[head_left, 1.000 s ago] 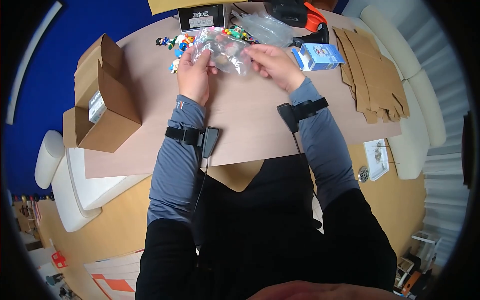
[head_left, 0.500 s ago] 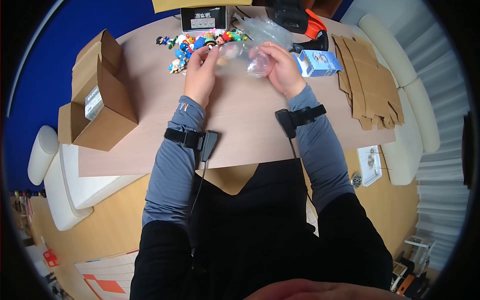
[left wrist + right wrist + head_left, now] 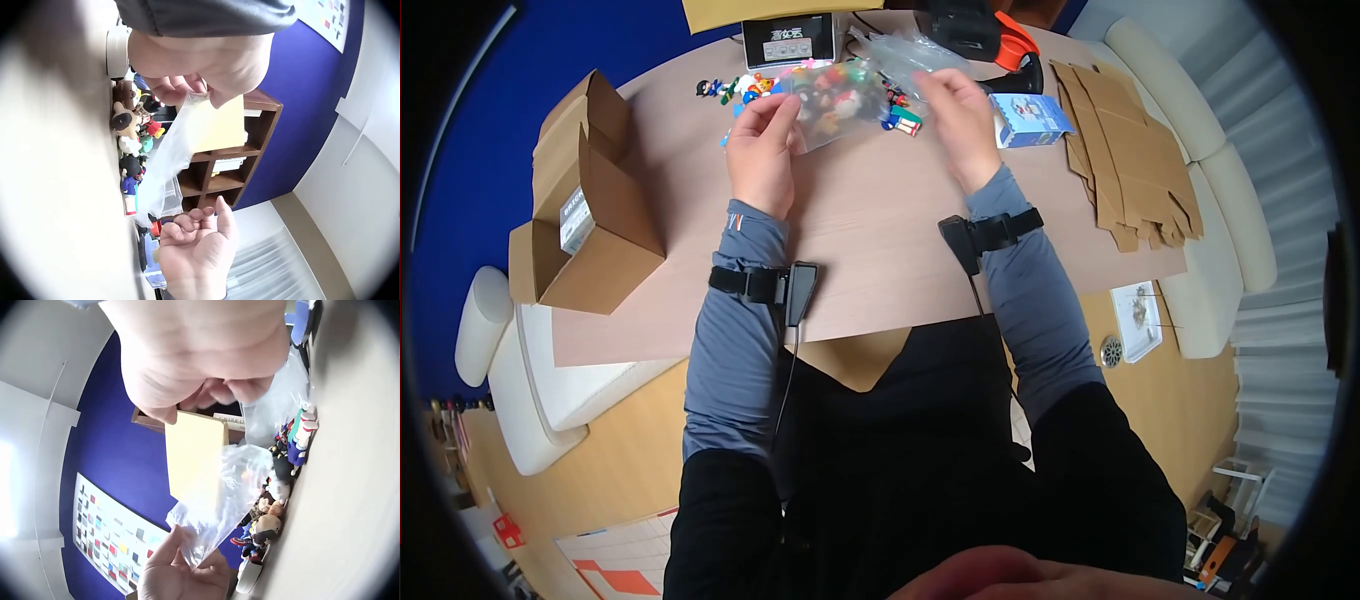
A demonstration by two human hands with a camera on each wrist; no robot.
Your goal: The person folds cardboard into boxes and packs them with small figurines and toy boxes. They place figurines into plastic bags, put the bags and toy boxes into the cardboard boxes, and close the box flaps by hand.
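Observation:
My left hand (image 3: 762, 150) pinches the edge of a clear plastic bag (image 3: 825, 130) between thumb and fingers. The thin bag hangs over the tabletop, and small toy figurines (image 3: 905, 122) behind it show through the film. Off to the right, my right hand (image 3: 962, 130) is raised apart from the bag, its fingers loosely bent around nothing. In the left wrist view a gap separates that right hand (image 3: 200, 250) from the bag (image 3: 165, 165). The right wrist view shows the bag (image 3: 228, 494) hanging from the left hand's fingers (image 3: 169, 547).
An open cardboard box (image 3: 615, 230) stands at the left of the table (image 3: 870, 230). More clear plastic (image 3: 920, 62) lies at the back, beside a black and orange device (image 3: 1012, 45). At the right are a blue box (image 3: 1032, 120) and flattened cardboard (image 3: 1135, 160).
Both hands held the bag earlier. The right hand has let go and moved a little away to the right, while the left keeps the bag and has shifted slightly left.

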